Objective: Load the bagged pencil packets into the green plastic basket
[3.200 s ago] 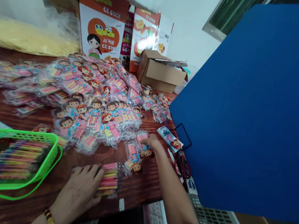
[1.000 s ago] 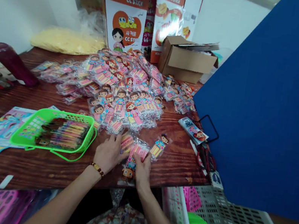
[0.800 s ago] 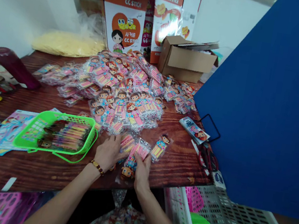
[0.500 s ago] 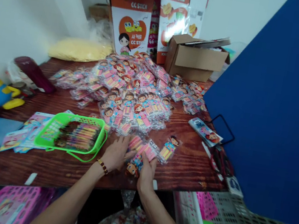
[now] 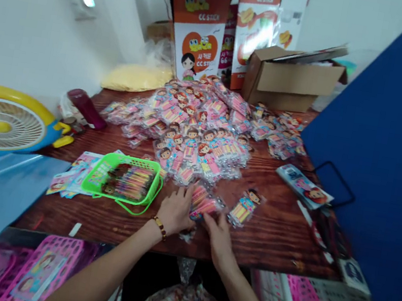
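Note:
Several small clear packets [image 5: 205, 201] with pink and orange sticks lie in a bunch between my hands, near the table's front edge. My left hand [image 5: 175, 212] grips the bunch from the left, fingers along its side. From the right, my right hand [image 5: 220, 238] pinches the near end with thumb and fingers. A single packet with a cartoon figure and yellow sticks [image 5: 244, 208] rests just right of them. Behind sits a large heap of similar packets [image 5: 198, 142]. To the left, a green plastic basket [image 5: 93, 181] contains a row of packets standing on edge.
Printed cards [image 5: 71, 177] lie beside the basket. A yellow and blue fan [image 5: 0, 125] and a dark red bottle [image 5: 86, 108] stand at left. Cardboard box [image 5: 293, 83] at the back, scissors [image 5: 320, 234] at right. A blue panel [image 5: 386, 150] borders the right; pink baskets [image 5: 52, 254] sit below the front edge.
The view has swung left, so things appear further right. The packets between my hands are drawn closer into one bunch, and the cartoon figure near my right thumb no longer shows.

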`<state>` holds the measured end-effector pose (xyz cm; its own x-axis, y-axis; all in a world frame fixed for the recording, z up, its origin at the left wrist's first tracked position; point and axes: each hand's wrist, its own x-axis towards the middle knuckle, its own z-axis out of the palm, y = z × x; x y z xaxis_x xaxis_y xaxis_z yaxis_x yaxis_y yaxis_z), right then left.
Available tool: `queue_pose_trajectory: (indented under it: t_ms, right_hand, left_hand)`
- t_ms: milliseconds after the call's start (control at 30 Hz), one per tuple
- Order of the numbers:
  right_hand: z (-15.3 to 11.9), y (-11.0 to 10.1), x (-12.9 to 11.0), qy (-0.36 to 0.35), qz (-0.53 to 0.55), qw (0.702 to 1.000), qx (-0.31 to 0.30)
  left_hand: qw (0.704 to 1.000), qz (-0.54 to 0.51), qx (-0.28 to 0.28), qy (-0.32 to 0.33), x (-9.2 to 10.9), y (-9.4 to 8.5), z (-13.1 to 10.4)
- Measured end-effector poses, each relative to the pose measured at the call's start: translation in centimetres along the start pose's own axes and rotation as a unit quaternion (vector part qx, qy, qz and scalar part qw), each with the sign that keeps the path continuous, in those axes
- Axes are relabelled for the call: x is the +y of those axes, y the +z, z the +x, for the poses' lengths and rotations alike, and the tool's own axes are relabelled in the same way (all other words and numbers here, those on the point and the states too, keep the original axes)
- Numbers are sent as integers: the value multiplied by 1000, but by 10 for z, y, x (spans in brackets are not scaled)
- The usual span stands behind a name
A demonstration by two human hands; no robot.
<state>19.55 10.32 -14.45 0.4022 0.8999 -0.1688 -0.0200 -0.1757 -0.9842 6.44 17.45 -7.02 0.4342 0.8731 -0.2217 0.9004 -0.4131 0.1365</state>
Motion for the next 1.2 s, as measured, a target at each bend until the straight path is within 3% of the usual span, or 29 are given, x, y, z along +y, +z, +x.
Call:
queue_pose_trajectory:
  t_ms: [100, 167, 233, 267, 333, 433, 567, 667, 767, 933, 1000, 1100, 1200]
  right_hand:
    - [1, -34, -14, -110, -160, 980, 39]
    - [6, -52, -30, -230, -306, 924, -4]
    - [15, -62, -42, -328, -415, 845, -79]
    - [21, -63, -44, -356, -446, 814, -104]
    - [33, -61, -40, -377, -472, 787, -127]
    - [42, -53, -18, -365, -464, 798, -122]
    - [39, -47, 4, -339, -462, 817, -60]
    - [33, -49, -4, -320, -482, 814, -58]
    - [28, -53, -30, -333, -512, 789, -65]
    - [34, -44, -65, -398, -545, 716, -182]
    - [42, -37, -68, -389, -549, 704, -229]
    - [55, -30, -66, -343, -559, 704, -271]
    - [58, -28, -65, -322, -570, 706, -272]
  left_hand:
    - [1000, 4, 2, 22, -2, 1, 1]
    - [999, 17, 8, 36, -4, 1, 1]
    - [998, 34, 11, 57, -5, 0, 2]
    - [997, 40, 10, 71, -7, -2, 3]
    - [994, 40, 3, 97, -9, -5, 4]
    - [994, 32, -12, 107, -9, -9, 4]
    - [996, 39, -25, 81, 0, -5, 0]
    - [996, 58, 0, 63, 6, 1, -3]
    - [994, 61, 6, 90, 4, 2, -2]
    - [973, 74, 2, 216, 0, -3, 8]
    - [967, 73, 1, 244, 0, -4, 12]
    - [972, 64, 19, 223, -1, -4, 13]
    - [978, 39, 91, 184, -10, 2, 1]
